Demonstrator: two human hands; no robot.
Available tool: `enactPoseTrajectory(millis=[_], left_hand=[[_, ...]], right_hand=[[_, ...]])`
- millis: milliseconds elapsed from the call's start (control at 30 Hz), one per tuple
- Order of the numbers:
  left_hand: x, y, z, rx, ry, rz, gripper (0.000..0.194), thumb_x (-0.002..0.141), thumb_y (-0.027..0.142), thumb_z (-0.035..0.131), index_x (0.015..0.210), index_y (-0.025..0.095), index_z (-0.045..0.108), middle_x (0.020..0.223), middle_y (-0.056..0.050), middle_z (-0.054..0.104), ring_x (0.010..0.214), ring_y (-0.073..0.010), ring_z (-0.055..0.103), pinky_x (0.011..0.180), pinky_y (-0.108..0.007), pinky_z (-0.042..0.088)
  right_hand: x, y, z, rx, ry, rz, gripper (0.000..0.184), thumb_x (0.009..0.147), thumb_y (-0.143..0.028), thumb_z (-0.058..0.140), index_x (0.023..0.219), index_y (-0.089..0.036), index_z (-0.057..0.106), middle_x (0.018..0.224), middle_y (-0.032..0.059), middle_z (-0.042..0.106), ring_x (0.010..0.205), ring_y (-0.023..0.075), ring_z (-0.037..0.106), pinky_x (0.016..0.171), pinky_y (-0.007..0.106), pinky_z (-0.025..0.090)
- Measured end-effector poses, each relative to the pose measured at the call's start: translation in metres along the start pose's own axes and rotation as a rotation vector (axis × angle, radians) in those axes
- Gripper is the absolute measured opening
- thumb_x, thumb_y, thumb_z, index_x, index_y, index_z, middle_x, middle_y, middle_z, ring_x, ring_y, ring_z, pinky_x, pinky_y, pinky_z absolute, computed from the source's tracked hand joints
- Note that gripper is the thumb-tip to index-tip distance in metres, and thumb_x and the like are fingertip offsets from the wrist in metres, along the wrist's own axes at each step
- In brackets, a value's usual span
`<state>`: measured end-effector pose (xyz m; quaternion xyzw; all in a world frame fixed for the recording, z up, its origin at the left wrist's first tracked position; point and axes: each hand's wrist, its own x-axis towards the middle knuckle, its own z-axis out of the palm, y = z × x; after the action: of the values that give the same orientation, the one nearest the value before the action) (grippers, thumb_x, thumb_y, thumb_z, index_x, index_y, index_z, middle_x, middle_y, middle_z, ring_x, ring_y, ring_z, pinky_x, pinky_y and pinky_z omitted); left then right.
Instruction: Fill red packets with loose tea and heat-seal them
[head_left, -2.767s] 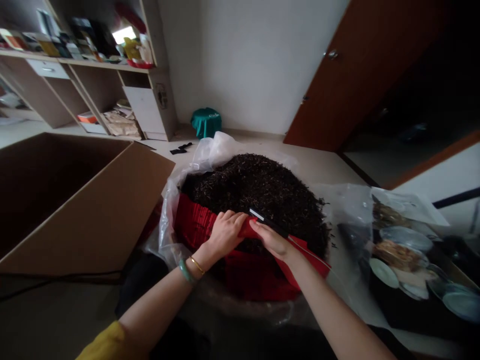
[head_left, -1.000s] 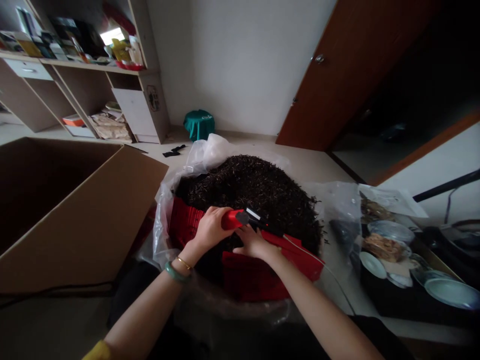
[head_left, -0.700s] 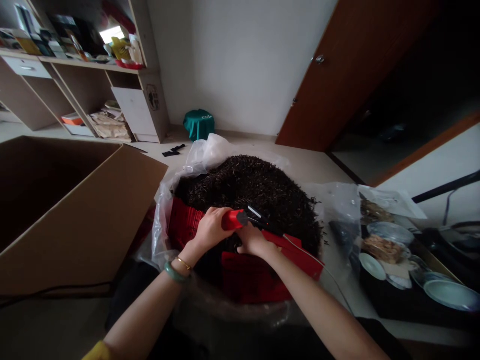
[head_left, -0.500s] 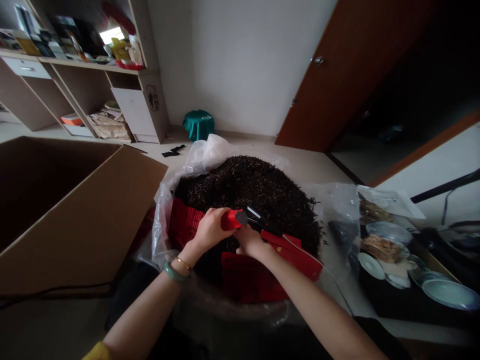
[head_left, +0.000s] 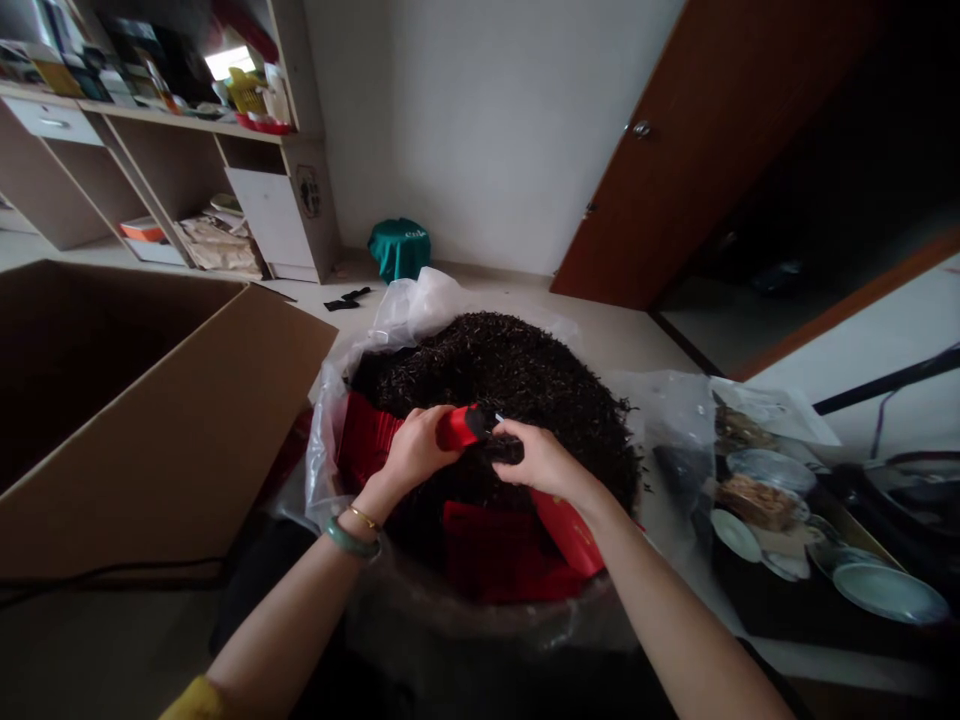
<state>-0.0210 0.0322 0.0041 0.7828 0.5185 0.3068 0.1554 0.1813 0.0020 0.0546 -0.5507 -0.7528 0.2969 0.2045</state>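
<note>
My left hand (head_left: pixel 416 450) is closed around a red-handled tool (head_left: pixel 461 427), possibly a small hand clamp, over a heap of dark, loose, twiggy tea leaves (head_left: pixel 495 360). My right hand (head_left: pixel 544 465) curls beside the tool's dark end, its fingertips in a dark clump, and what they grip is hidden. Red sheets (head_left: pixel 487 550) line the near side of the heap, and a red strip (head_left: pixel 566 535) hangs below my right hand. The heap sits in a clear plastic bag (head_left: pixel 420 310).
A large open cardboard box (head_left: pixel 172 420) stands to the left. On the right, clear plastic lies over a picture of dishes (head_left: pixel 757 500). A wooden shelf unit (head_left: pixel 270 220), a green-covered round object (head_left: pixel 399 248) and a brown door (head_left: pixel 712 160) stand beyond.
My right hand has moved right, away from the tool, and the tool's white-tipped end is now mostly hidden. The red strip has dropped lower. My left hand holds the red handle as before.
</note>
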Motion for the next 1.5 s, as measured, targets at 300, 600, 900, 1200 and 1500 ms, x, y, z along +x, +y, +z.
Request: enactPoseTrajectory(millis=[300, 600, 900, 1200, 1500], left_hand=[[-0.003, 0.004, 0.001, -0.003, -0.035, 0.035, 0.051, 0.063, 0.025, 0.074, 0.112, 0.017, 0.060, 0.097, -0.005, 0.069, 0.089, -0.0242, 0.058, 0.080, -0.035, 0.049], [-0.004, 0.006, 0.001, -0.010, -0.025, 0.030, 0.048, 0.065, 0.027, 0.073, 0.110, 0.019, 0.061, 0.097, -0.003, 0.069, 0.090, -0.0233, 0.057, 0.081, -0.034, 0.047], [-0.004, 0.007, 0.004, 0.015, -0.016, 0.043, 0.050, 0.064, 0.027, 0.073, 0.112, 0.019, 0.059, 0.098, -0.004, 0.069, 0.089, -0.0235, 0.058, 0.082, -0.034, 0.047], [-0.005, 0.008, 0.006, 0.009, -0.036, 0.034, 0.051, 0.064, 0.029, 0.074, 0.112, 0.019, 0.059, 0.097, -0.004, 0.068, 0.090, -0.0240, 0.057, 0.082, -0.035, 0.048], [-0.006, 0.009, 0.017, -0.055, -0.023, 0.052, 0.047, 0.064, 0.024, 0.072, 0.109, 0.017, 0.059, 0.093, -0.005, 0.068, 0.084, -0.0230, 0.058, 0.077, -0.035, 0.048]], right_hand=[[0.004, -0.032, -0.012, 0.034, 0.187, 0.002, 0.027, 0.066, -0.025, 0.063, 0.091, -0.019, 0.061, 0.074, -0.0019, 0.064, 0.062, 0.0136, 0.060, 0.061, 0.024, 0.046], [0.014, -0.033, -0.004, 0.020, 0.197, -0.015, 0.022, 0.066, -0.021, 0.064, 0.088, -0.020, 0.062, 0.077, -0.0011, 0.066, 0.074, 0.0165, 0.064, 0.069, 0.026, 0.048], [0.012, -0.030, -0.004, -0.129, 0.297, -0.071, 0.046, 0.061, -0.019, 0.074, 0.105, -0.019, 0.062, 0.101, 0.0075, 0.062, 0.093, 0.0210, 0.061, 0.086, 0.036, 0.049], [0.008, -0.027, 0.002, 0.006, 0.263, -0.095, 0.033, 0.068, -0.003, 0.059, 0.097, -0.020, 0.063, 0.094, 0.0037, 0.067, 0.088, 0.0169, 0.065, 0.072, 0.028, 0.055], [0.011, -0.034, 0.018, -0.114, 0.299, -0.240, 0.040, 0.074, -0.001, 0.053, 0.109, -0.020, 0.061, 0.112, 0.0088, 0.060, 0.092, 0.0180, 0.063, 0.084, 0.032, 0.053]])
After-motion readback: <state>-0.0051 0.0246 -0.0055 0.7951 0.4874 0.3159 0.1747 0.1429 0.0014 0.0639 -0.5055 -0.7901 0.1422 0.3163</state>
